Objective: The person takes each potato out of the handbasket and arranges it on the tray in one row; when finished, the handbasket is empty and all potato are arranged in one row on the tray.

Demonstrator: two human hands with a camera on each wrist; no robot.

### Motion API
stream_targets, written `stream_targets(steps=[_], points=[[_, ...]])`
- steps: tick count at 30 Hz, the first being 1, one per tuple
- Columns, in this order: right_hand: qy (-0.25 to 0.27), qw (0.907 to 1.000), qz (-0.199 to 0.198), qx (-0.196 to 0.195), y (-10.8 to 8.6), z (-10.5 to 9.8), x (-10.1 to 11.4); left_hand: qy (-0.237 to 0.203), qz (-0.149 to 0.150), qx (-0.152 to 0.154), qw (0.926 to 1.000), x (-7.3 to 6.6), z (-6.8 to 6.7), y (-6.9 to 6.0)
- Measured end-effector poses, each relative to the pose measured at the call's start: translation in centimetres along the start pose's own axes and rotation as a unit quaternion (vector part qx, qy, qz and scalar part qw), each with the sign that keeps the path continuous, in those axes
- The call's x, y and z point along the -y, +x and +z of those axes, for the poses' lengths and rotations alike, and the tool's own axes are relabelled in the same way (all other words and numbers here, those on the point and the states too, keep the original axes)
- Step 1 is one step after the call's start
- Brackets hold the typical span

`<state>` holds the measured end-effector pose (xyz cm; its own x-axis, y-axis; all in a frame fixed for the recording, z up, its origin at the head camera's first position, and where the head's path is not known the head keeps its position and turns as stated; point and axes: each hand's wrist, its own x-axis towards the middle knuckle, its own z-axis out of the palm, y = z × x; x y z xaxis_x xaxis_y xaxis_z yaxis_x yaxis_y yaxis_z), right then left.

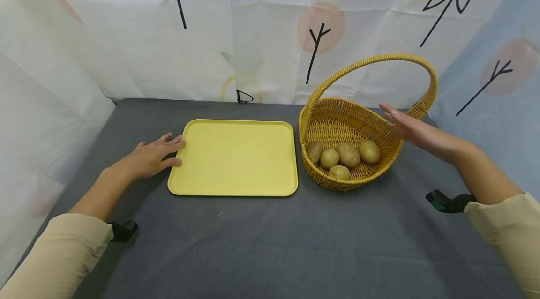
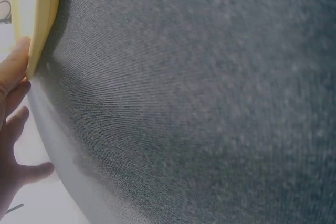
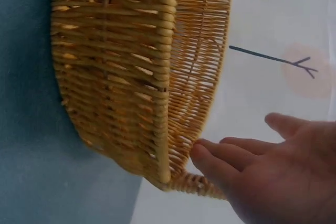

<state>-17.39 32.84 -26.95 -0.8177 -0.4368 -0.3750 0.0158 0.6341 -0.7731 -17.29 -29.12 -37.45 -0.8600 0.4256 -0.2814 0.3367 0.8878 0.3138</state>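
Best to press only lightly with the left hand [image 1: 149, 158], spread at the left edge of the yellow tray [image 1: 234, 158], flat on the worktop [image 1: 270, 242] left of the wicker basket [image 1: 341, 121]. Bring the right hand [image 1: 417, 135], straight-fingered and gripping nothing near the basket's handle [image 1: 388, 57], in gently, without tipping the basket or rolling the potatoes [image 1: 348, 155] inside.

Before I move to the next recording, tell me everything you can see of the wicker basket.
The wicker basket is golden-yellow and woven, with one tall arched handle. It stands open side up on the dark grey cloth, just right of the yellow tray, and holds five potatoes. The right hand is close by its right side; whether they touch is unclear.
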Motion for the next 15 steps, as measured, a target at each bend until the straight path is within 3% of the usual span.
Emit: stream_targets(steps=[9,15], points=[[0.026,0.9941,0.073,0.076,2.1,-0.4,0.5,0.052,0.019,-0.015,0.9984,-0.2,-0.4,-0.1],[0.026,0.9869,0.113,0.112,3.5,-0.7,0.6,0.064,0.026,-0.017,0.9975,-0.2,-0.3,0.0]])
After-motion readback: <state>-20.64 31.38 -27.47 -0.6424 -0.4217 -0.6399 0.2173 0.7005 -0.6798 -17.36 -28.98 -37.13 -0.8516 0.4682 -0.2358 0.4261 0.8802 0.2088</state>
